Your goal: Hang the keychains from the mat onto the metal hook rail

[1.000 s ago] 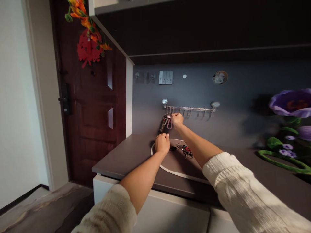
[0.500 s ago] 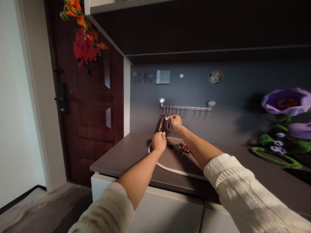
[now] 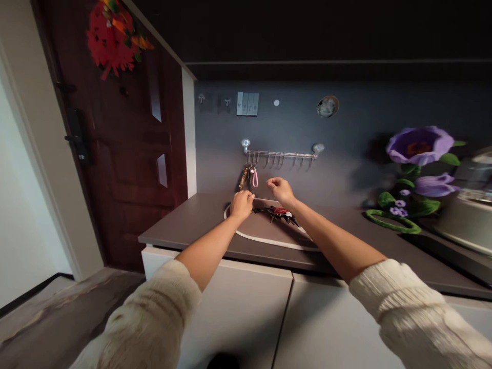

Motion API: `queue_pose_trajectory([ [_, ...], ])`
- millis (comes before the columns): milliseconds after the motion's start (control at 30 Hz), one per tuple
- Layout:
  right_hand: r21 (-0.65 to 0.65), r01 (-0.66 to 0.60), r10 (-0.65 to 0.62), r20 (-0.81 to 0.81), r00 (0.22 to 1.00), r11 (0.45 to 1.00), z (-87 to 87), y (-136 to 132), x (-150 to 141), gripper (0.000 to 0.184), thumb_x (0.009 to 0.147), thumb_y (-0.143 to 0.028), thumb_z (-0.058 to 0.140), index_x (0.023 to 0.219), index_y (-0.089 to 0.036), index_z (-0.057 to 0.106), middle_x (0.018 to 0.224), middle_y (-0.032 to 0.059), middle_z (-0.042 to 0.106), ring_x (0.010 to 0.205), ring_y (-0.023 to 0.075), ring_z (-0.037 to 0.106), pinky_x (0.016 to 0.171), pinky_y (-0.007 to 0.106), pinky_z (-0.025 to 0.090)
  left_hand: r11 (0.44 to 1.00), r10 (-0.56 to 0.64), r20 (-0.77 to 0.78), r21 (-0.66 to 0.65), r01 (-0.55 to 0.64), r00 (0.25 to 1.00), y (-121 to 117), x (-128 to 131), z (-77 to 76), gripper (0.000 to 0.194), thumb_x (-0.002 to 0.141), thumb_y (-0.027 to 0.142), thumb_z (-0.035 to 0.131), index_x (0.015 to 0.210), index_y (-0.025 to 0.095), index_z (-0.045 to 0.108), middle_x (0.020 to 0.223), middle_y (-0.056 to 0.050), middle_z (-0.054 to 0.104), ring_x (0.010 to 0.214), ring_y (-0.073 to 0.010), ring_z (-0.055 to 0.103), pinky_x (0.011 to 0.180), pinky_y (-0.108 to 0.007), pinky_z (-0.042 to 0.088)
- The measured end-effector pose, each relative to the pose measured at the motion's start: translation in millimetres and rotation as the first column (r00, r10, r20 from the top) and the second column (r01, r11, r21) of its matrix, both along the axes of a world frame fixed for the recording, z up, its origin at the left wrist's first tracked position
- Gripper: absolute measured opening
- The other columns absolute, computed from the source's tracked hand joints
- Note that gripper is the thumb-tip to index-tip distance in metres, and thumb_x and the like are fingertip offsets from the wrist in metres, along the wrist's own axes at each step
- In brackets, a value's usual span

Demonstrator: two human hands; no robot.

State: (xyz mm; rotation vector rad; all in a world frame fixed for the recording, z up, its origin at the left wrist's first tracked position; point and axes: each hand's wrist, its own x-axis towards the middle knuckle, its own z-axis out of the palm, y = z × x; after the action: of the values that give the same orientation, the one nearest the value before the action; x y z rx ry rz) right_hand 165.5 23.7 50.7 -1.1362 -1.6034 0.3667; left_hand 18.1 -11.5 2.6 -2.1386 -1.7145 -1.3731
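Note:
My right hand (image 3: 281, 190) is in the air over the counter with thumb and fingers pinched together. Nothing shows in it. To its upper left, apart from it, a bunch of keys (image 3: 249, 171) with a pink loop strap (image 3: 255, 178) and a brownish tag (image 3: 243, 177) hangs from the metal hook rail (image 3: 282, 154). My left hand (image 3: 242, 205) is just below the hanging keys, fingers curled and mostly hidden; whether it holds anything I cannot tell. More keys (image 3: 277, 213) with red parts lie on the counter (image 3: 200, 220) between my hands, inside a white loop (image 3: 261, 240).
A purple flower decoration (image 3: 421, 146) and a pale appliance (image 3: 467, 215) stand at the right. A dark overhead cabinet (image 3: 307, 36) hangs above. On the wall are small hooks (image 3: 227, 102) and a switch panel (image 3: 248, 104). A dark red door (image 3: 154, 189) is at left.
My right hand has drawn back right, away from the pink strap, leaving the keys hanging from the rail. My left hand's fingers look slightly looser. The view has shifted right and downward.

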Motion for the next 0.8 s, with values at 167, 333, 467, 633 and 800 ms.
queue_pose_trajectory([
  [167, 0.014, 0.022, -0.024, 0.153, 0.988, 1.000, -19.8, -32, 16, 0.012, 0.073, -0.021, 0.050, 0.078, -0.017, 0.060, 0.078, 0.0034, 0.064, 0.071, 0.0128, 0.055, 0.072, 0.027, 0.041, 0.994, -0.106, -0.168, -0.054, 0.098, 0.980, -7, 2, -1.1, 0.017, 0.081, 0.024, 0.048, 0.086, 0.021, 0.064, 0.093, -0.005, 0.061, 0.093, -0.0167, 0.050, 0.083, -0.027, 0.037],
  [333, 0.013, 0.048, -0.049, 0.291, 0.955, 0.999, -37.5, -46, 27, 0.013, 0.075, -0.019, 0.049, 0.080, -0.017, 0.060, 0.075, 0.0033, 0.064, 0.068, 0.0126, 0.056, 0.071, 0.026, 0.041, 0.982, -0.185, -0.305, -0.104, 0.160, 0.934, -7, 6, -2.9, 0.019, 0.081, 0.027, 0.050, 0.092, 0.024, 0.065, 0.097, -0.006, 0.059, 0.098, -0.0184, 0.048, 0.086, -0.028, 0.037],
  [467, 0.034, 0.041, -0.051, 0.415, 0.908, 0.999, -42.2, -44, 24, 0.016, 0.075, -0.014, 0.048, 0.083, -0.017, 0.061, 0.078, 0.0049, 0.065, 0.071, 0.0145, 0.057, 0.071, 0.026, 0.040, 0.975, -0.222, -0.341, -0.076, 0.208, 0.913, -3, 7, -5.3, 0.016, 0.079, 0.027, 0.054, 0.089, 0.024, 0.067, 0.093, -0.006, 0.060, 0.096, -0.0197, 0.049, 0.085, -0.029, 0.036],
  [633, 0.040, 0.053, -0.066, 0.503, 0.862, 0.998, -44.5, -37, 17, 0.017, 0.076, -0.015, 0.049, 0.085, -0.017, 0.063, 0.084, 0.0077, 0.066, 0.077, 0.0170, 0.057, 0.073, 0.026, 0.039, 0.973, -0.227, -0.419, -0.067, 0.219, 0.879, 2, 7, -6.5, 0.015, 0.077, 0.024, 0.056, 0.085, 0.022, 0.068, 0.089, -0.007, 0.060, 0.093, -0.0207, 0.050, 0.083, -0.029, 0.035],
  [800, 0.033, 0.079, -0.084, 0.533, 0.842, 0.996, -46.1, -34, 16, 0.019, 0.077, -0.016, 0.047, 0.088, -0.017, 0.064, 0.086, 0.0080, 0.066, 0.078, 0.0180, 0.058, 0.072, 0.027, 0.039, 0.976, -0.216, -0.429, -0.062, 0.209, 0.877, -1, 8, -3.8, 0.015, 0.078, 0.025, 0.054, 0.078, 0.020, 0.068, 0.085, -0.007, 0.059, 0.092, -0.0207, 0.049, 0.084, -0.030, 0.034],
])
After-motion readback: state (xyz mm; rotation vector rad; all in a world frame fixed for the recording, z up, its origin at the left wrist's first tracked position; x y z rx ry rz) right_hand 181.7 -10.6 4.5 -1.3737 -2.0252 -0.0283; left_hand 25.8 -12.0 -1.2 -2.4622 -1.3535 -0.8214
